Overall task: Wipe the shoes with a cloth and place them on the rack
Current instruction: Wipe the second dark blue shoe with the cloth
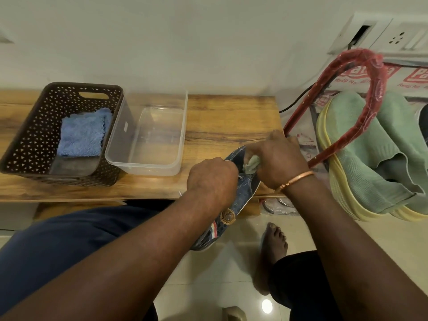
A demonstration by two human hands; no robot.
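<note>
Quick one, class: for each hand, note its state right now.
Left hand: closed, gripping the blue shoe.
Right hand: closed, holding the green cloth against the shoe.

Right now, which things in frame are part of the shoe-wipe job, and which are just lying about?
In the job: denim shoe gripped by the left hand; green cloth held by the right hand; red rack with the green shoes on it.
Lying about: brown basket holding a folded blue cloth; clear tub; wooden bench; wall socket.
</note>
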